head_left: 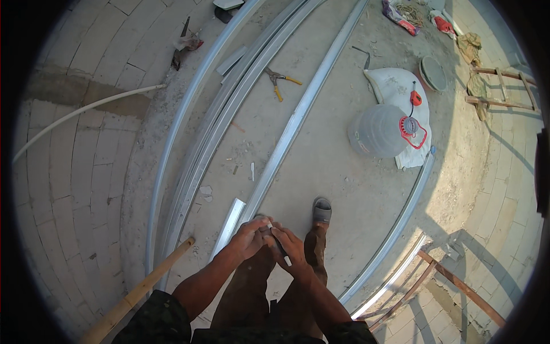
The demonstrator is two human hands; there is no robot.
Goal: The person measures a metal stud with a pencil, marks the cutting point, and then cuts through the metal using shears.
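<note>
My left hand (251, 236) and my right hand (291, 245) meet low in the middle, in front of my knees, with fingers bent toward each other. A small white bit shows between the fingertips; its kind is too small to tell. Under my right palm lies a slim dark thing (280, 247) with a whitish end, partly hidden by the fingers. Close to my left hand are a short metal channel piece (229, 225) and a long metal channel (301, 109) that runs away from me along the floor.
More long metal channels (220, 126) lie at left, near yellow-handled snips (279, 80). At right are a large clear bottle (375, 132), a white sack (389, 80), a red tape measure (415, 98) and a bowl (432, 73). A wooden pole (140, 289) slants in at lower left; a wooden frame (461, 286) stands lower right.
</note>
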